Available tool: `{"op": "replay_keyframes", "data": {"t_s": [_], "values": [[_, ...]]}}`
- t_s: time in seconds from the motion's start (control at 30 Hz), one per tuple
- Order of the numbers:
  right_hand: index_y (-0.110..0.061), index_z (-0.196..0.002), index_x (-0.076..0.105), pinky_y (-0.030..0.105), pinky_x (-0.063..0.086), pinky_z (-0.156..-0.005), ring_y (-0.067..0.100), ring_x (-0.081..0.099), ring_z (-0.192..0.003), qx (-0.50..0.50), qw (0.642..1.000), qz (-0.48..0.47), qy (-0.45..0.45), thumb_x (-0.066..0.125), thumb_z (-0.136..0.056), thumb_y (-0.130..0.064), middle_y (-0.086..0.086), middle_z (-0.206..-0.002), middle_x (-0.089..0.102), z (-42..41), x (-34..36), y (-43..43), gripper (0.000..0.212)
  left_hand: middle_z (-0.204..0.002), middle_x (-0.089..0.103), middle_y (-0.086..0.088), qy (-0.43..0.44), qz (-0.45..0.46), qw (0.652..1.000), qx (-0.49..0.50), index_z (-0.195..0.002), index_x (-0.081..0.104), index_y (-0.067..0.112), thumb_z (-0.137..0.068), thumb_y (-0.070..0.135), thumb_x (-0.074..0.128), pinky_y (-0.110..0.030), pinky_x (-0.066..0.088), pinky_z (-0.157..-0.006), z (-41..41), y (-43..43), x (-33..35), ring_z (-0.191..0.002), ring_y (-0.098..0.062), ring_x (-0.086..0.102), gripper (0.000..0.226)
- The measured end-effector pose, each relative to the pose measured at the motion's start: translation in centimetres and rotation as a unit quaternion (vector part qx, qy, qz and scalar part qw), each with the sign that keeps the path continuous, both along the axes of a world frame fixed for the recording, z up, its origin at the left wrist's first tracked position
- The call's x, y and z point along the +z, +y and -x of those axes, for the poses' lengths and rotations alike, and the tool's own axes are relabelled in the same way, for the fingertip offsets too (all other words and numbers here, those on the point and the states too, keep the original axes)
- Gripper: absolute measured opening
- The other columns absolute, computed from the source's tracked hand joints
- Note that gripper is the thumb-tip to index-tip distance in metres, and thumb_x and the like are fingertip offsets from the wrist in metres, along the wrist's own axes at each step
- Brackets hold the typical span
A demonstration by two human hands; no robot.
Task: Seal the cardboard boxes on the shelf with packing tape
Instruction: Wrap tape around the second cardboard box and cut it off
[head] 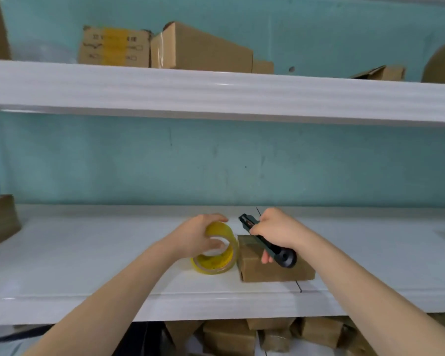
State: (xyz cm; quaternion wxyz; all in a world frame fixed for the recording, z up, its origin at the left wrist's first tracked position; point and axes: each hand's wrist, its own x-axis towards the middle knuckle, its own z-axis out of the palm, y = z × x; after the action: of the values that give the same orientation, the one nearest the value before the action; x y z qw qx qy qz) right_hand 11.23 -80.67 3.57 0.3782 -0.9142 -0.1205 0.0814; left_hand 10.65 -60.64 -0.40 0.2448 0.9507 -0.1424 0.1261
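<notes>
Right hand [275,228], fingers curled round a black cutter [283,256], partly hides the box [267,272]; at its nine o'clock, left hand [195,236] fingers wrap the tape roll [220,262].

Shelf [88,253] left open — box [272,271] blocks right.

Near the front edge of the white shelf [88,255], the left hand [197,236] grips a yellow tape roll [217,263] standing on edge just beside a small cardboard box [275,272]. Over the box, the right hand [275,229] holds a dark tool [284,256], perhaps a cutter.
</notes>
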Motion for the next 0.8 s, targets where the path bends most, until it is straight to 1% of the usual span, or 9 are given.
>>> {"op": "replay_keyframes", "data": {"t_s": [0.07, 0.1, 0.23, 0.37, 0.47, 0.57, 0.67, 0.73, 0.8], "values": [[-0.002, -0.083, 0.043, 0.024, 0.043, -0.040, 0.030, 0.061, -0.038, 0.010, 1.000, 0.019, 0.015, 0.048, -0.084, -0.009, 0.019, -0.042, 0.055, 0.0, -0.2, 0.3, 0.009, -0.128, 0.059, 0.000, -0.041, -0.030, 0.999, -0.010, -0.130, 0.052, 0.024, -0.085, 0.014, 0.060, -0.023, 0.041, -0.093, 0.1, 0.4, -0.3, -0.114, -0.019, 0.055, 0.047], [-0.001, -0.082, 0.043, 0.022, 0.044, -0.039, 0.029, 0.061, -0.038, 0.016, 0.999, 0.033, 0.023, 0.047, -0.084, -0.009, 0.015, -0.036, 0.054, 0.1, -0.1, 0.4, 0.009, -0.127, 0.058, -0.005, -0.055, -0.053, 0.997, -0.015, -0.132, 0.050, 0.023, -0.086, 0.006, 0.052, -0.027, 0.041, -0.095, 0.1, 0.6, -0.4, -0.115, -0.023, 0.055, 0.049], [-0.001, -0.079, 0.040, 0.016, 0.040, -0.036, 0.024, 0.059, -0.033, 0.033, 0.989, 0.133, 0.056, 0.042, -0.085, -0.011, 0.017, -0.037, 0.056, 0.7, 1.0, 0.8, 0.011, -0.110, 0.047, -0.012, -0.068, -0.149, 0.987, -0.006, -0.139, 0.040, 0.029, -0.085, -0.002, 0.036, -0.035, 0.043, -0.080, 0.3, 1.2, -0.5, -0.095, -0.035, 0.056, 0.062], [-0.002, -0.079, 0.041, 0.018, 0.042, -0.036, 0.025, 0.059, -0.036, 0.042, 0.979, 0.185, 0.069, 0.039, -0.088, -0.011, 0.015, -0.035, 0.055, 1.1, 1.3, 1.1, 0.012, -0.110, 0.043, -0.011, -0.087, -0.258, 0.962, 0.011, -0.141, 0.035, 0.034, -0.081, -0.002, 0.038, -0.033, 0.038, -0.071, 0.6, 1.5, 0.0, -0.092, -0.034, 0.055, 0.069], [-0.002, -0.080, 0.041, 0.019, 0.043, -0.039, 0.025, 0.059, -0.037, 0.047, 0.974, 0.211, 0.072, 0.037, -0.091, -0.012, 0.016, -0.037, 0.056, 1.1, 1.5, 1.4, 0.015, -0.113, 0.044, -0.010, -0.098, -0.366, 0.925, 0.020, -0.140, 0.036, 0.036, -0.084, 0.004, 0.042, -0.033, 0.036, -0.075, 0.6, 2.4, 0.8, -0.102, -0.032, 0.052, 0.064], [-0.001, -0.080, 0.040, 0.018, 0.043, -0.040, 0.023, 0.057, -0.033, 0.053, 0.972, 0.216, 0.073, 0.036, -0.091, -0.013, 0.017, -0.040, 0.058, 0.9, 1.9, 1.6, 0.017, -0.115, 0.045, -0.009, -0.082, -0.386, 0.918, 0.026, -0.141, 0.035, 0.036, -0.086, 0.008, 0.040, -0.037, 0.039, -0.085, 0.6, 2.7, 0.9, -0.106, -0.031, 0.049, 0.062], [-0.003, -0.081, 0.038, 0.016, 0.044, -0.038, 0.021, 0.056, -0.031, 0.061, 0.974, 0.205, 0.081, 0.035, -0.092, -0.014, 0.015, -0.039, 0.058, 1.0, 2.2, 2.3, 0.017, -0.117, 0.046, -0.009, -0.073, -0.394, 0.915, 0.046, -0.140, 0.037, 0.035, -0.085, 0.019, 0.046, -0.037, 0.039, -0.086, 0.9, 2.2, 1.0, -0.108, -0.031, 0.047, 0.057], [-0.002, -0.081, 0.038, 0.017, 0.044, -0.039, 0.021, 0.056, -0.031, 0.067, 0.970, 0.217, 0.084, 0.033, -0.092, -0.014, 0.014, -0.038, 0.058, 1.0, 2.3, 3.0, 0.017, -0.118, 0.045, -0.010, -0.100, -0.436, 0.892, 0.062, -0.134, 0.046, 0.028, -0.081, 0.026, 0.049, -0.036, 0.034, -0.081, 1.2, 1.5, 1.1, -0.108, -0.031, 0.044, 0.053], [0.001, -0.080, 0.040, 0.018, 0.044, -0.040, 0.021, 0.055, -0.030, 0.068, 0.965, 0.238, 0.081, 0.032, -0.092, -0.013, 0.014, -0.038, 0.058, 0.7, 2.3, 3.9, 0.020, -0.112, 0.048, -0.013, -0.136, -0.483, 0.863, 0.064, -0.115, 0.056, 0.015, -0.077, 0.026, 0.048, -0.036, 0.024, -0.071, 1.5, 0.5, 1.2, -0.102, -0.030, 0.042, 0.040]]}}
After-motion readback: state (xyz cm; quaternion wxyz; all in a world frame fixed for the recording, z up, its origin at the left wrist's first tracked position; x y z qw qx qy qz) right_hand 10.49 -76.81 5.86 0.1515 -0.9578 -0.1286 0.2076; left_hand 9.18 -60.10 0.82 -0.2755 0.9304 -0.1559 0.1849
